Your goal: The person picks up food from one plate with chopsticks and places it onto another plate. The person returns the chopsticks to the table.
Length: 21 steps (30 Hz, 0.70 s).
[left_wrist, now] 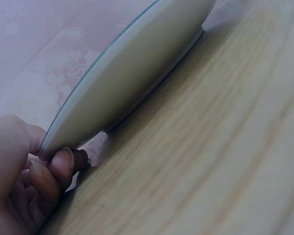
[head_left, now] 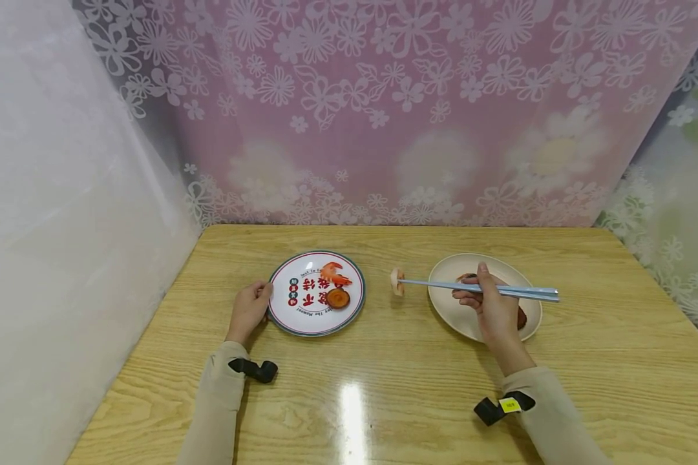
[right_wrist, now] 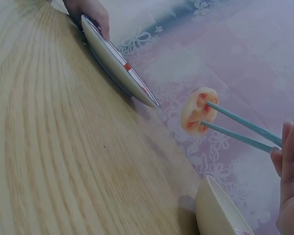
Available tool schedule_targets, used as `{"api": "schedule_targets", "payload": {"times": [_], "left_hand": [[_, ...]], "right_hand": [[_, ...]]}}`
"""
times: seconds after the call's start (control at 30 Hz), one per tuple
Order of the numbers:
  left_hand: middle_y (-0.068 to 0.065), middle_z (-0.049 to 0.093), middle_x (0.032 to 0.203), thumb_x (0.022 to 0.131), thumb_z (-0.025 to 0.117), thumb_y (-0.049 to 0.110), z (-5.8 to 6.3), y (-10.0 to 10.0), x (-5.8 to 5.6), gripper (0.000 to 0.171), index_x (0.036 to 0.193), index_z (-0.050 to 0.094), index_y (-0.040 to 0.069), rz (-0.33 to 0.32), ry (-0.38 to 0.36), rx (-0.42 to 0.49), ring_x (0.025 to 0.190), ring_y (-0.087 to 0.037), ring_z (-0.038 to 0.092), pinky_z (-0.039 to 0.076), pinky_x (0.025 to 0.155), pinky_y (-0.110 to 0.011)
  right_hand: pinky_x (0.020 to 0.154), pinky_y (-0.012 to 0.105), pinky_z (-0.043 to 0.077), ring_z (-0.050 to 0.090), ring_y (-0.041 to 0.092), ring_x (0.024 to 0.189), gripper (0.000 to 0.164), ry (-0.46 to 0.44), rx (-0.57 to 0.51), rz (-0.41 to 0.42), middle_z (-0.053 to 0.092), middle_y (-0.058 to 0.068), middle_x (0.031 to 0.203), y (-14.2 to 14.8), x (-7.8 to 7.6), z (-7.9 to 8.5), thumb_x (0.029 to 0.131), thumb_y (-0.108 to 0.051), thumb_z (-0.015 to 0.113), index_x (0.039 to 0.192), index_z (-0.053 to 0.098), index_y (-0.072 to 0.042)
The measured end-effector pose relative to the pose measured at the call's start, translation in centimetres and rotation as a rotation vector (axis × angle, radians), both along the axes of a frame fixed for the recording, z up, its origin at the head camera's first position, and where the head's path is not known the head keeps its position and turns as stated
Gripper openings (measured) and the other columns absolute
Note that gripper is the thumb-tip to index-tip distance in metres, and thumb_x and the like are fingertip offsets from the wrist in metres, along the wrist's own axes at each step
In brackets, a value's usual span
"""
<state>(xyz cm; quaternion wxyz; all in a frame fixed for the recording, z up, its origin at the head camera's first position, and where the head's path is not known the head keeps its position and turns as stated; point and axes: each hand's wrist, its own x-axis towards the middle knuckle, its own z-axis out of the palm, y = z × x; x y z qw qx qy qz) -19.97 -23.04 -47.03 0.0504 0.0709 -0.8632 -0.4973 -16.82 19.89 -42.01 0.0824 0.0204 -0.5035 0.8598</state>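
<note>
My left hand pinches the left rim of a white plate with red lettering and a dark green edge, thumb above and fingers curled beneath. A cooked shrimp and a round brown slice lie on its right half. With my right hand I hold blue chopsticks over a cream oval plate. Their tips grip a pale lotus root slice, raised in the gap between the two plates. My right hand partly hides a dark brown piece on the cream plate.
Both plates stand on a wood-grain table. A floral curtain hangs behind its far edge, and pale sheeting hangs at the left. Black wrist cameras sit on both sleeves.
</note>
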Motion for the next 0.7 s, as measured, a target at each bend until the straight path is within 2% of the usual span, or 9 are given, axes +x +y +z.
{"api": "schedule_targets", "payload": {"times": [0.3, 0.7], "left_hand": [[-0.006, 0.057, 0.068, 0.1, 0.048, 0.021, -0.2, 0.1, 0.0, 0.033, 0.114, 0.063, -0.005, 0.012, 0.005, -0.011, 0.047, -0.012, 0.048, 0.042, 0.044, -0.025], [-0.004, 0.054, 0.065, 0.101, 0.048, 0.021, -0.1, 0.1, 0.0, 0.032, 0.113, 0.064, -0.003, 0.017, -0.001, -0.007, 0.048, -0.012, 0.048, 0.042, 0.045, -0.025]], "right_hand": [[0.054, 0.022, 0.054, 0.069, 0.014, 0.06, 0.041, -0.004, 0.019, -0.012, 0.069, 0.008, 0.076, -0.3, -0.3, -0.5, 0.103, -0.02, 0.045, 0.079, 0.073, -0.004], [0.053, 0.023, 0.054, 0.069, 0.015, 0.058, 0.039, -0.031, 0.042, -0.009, 0.068, 0.01, 0.066, -1.1, -0.3, -0.4, 0.1, -0.026, 0.052, 0.082, 0.067, 0.005]]}}
